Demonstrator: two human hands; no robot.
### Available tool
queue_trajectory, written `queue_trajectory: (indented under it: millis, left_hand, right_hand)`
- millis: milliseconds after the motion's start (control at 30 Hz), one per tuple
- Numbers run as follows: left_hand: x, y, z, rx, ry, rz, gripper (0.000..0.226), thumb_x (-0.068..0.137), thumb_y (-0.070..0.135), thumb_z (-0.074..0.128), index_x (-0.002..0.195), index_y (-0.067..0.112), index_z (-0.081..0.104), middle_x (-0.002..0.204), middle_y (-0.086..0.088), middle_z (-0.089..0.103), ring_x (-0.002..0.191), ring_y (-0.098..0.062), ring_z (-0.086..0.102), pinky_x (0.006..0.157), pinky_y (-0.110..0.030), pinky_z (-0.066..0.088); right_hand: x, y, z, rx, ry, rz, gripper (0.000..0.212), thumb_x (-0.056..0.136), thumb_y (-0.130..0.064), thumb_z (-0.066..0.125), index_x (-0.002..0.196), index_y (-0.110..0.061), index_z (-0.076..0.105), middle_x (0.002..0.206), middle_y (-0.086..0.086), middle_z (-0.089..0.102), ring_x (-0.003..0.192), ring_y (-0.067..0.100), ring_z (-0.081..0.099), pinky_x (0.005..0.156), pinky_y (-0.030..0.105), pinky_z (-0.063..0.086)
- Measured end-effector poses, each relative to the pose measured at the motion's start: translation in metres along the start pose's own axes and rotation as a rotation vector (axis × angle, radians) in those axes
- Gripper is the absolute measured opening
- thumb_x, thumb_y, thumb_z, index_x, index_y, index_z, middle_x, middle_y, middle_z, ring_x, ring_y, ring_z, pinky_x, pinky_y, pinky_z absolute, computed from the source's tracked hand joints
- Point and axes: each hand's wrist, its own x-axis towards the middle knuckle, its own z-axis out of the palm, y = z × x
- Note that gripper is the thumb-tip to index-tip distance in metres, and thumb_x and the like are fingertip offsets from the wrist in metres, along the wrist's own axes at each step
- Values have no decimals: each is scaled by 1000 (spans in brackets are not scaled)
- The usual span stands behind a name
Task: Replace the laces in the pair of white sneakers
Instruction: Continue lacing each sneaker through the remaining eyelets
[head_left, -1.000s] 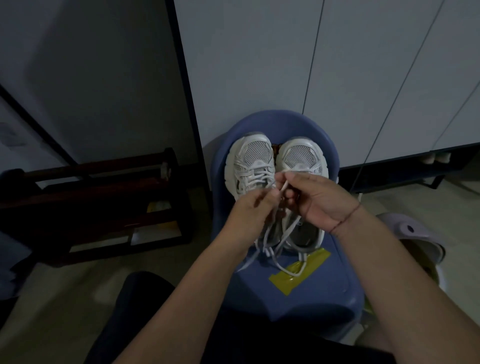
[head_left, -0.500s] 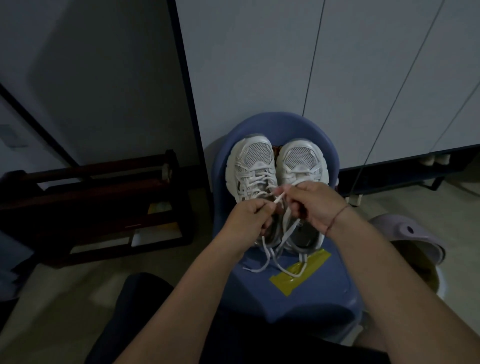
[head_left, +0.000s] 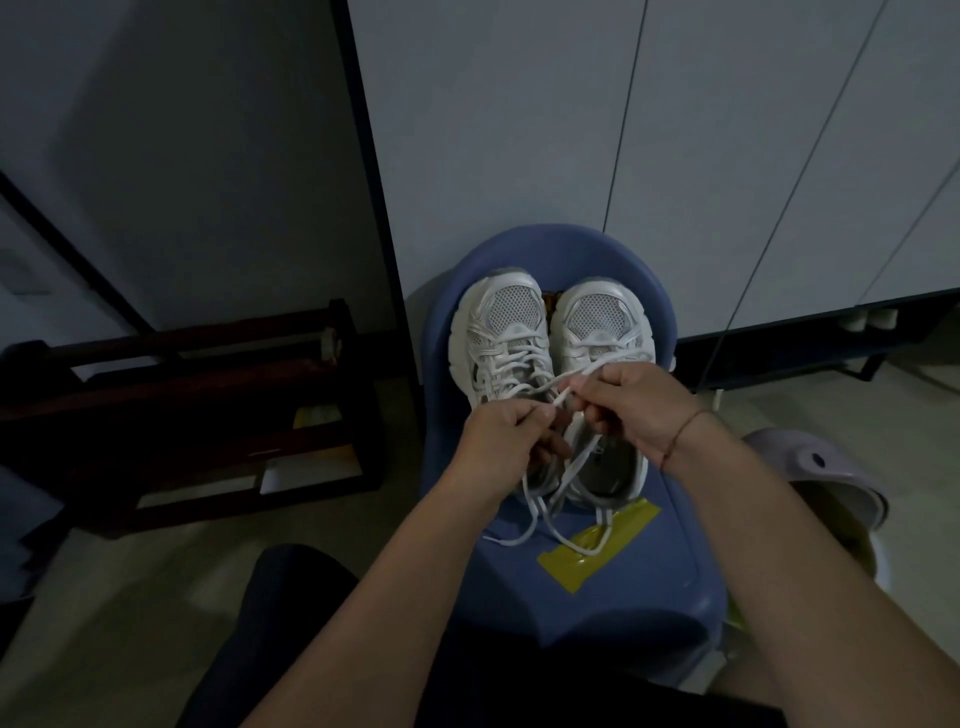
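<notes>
On the blue stool, the white sneakers stood side by side, toes pointing away. Over their openings, the left grip and the right grip each pinched a strand of white lace. Its loose ends trailed onto the seat beside a strip of yellow tape.

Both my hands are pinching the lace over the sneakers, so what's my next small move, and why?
Probably draw both hands gently apart to snug the lacing. The left hand and right hand each pinch the white lace just above the sneakers, while its loose ends trail across the blue stool.
</notes>
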Motion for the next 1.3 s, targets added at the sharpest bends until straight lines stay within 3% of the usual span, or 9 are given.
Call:
queue_trajectory:
  millis: [167, 300, 400, 467, 567, 767, 1000, 1167, 1300]
  left_hand:
    - [4, -5, 7, -31, 88, -28, 24, 98, 21, 58, 85, 8, 74, 74, -10, 74, 55, -4, 62, 53, -16, 47]
    - [15, -18, 13, 56, 273, -33, 24, 96, 25, 60, 83, 10, 73, 87, -13, 74, 82, -20, 67, 79, -35, 54]
    - [21, -28, 24, 109, 305, -46, 27, 100, 20, 49, 87, 5, 68, 86, -9, 67, 79, -20, 59, 77, -35, 49]
    - [25, -32, 32, 35, 294, -64, 30, 101, 17, 45, 84, 2, 65, 84, -12, 64, 79, -23, 58, 78, -36, 48]
    - [33, -34, 41, -291, 304, -211, 25, 102, 18, 46, 90, 15, 68, 103, -13, 70, 99, -29, 65, 90, -40, 54]
    - [37, -25, 46, -774, 309, -411, 28, 104, 20, 45, 120, 5, 63, 101, -10, 67, 83, -22, 62, 67, -27, 50]
    - [34, -17, 43, -882, 307, -459, 33, 103, 17, 47, 128, -2, 58, 126, -18, 63, 74, -19, 61, 43, -21, 53]
    - [38, -22, 43, -918, 305, -470, 31, 102, 19, 51, 123, -1, 62, 106, -14, 66, 73, -19, 63, 46, -22, 53]
    - [37, -24, 42, -923, 253, -456, 26, 100, 19, 53, 115, 1, 65, 90, -11, 68, 72, -19, 64, 43, -20, 52]
  right_hand:
    - [2, 4, 0, -165, 2, -7, 15, 84, -17, 69, 82, -3, 68, 54, -2, 56, 49, 7, 47, 47, 15, 42]
    - [10, 11, -4, -184, 191, -53, 21, 86, -19, 68, 69, -7, 66, 56, 3, 63, 48, 11, 53, 52, 23, 47]
    - [17, 14, -3, -247, 269, -109, 25, 88, -17, 64, 64, -10, 64, 56, 3, 63, 43, 10, 53, 51, 22, 47]
    - [18, 14, 1, -365, 284, -127, 30, 90, -17, 62, 60, -13, 62, 51, -1, 60, 35, 3, 50, 45, 16, 44]
    - [21, 14, 6, -530, 300, -171, 27, 90, -17, 61, 66, -5, 65, 61, 9, 66, 48, 14, 59, 59, 29, 53]
    - [22, 12, 13, -720, 347, -208, 23, 88, -25, 64, 84, -4, 72, 82, 10, 70, 71, 18, 58, 60, 23, 35]
    - [25, 17, 23, -785, 412, -196, 22, 90, -28, 61, 83, -9, 70, 85, 10, 69, 79, 23, 61, 63, 25, 36]
    - [23, 13, 20, -828, 341, -189, 20, 88, -25, 63, 69, -17, 59, 83, 10, 67, 74, 20, 56, 64, 25, 36]
    - [20, 17, 27, -873, 365, -199, 20, 89, -28, 61, 80, -11, 66, 87, 10, 66, 84, 26, 60, 69, 31, 44]
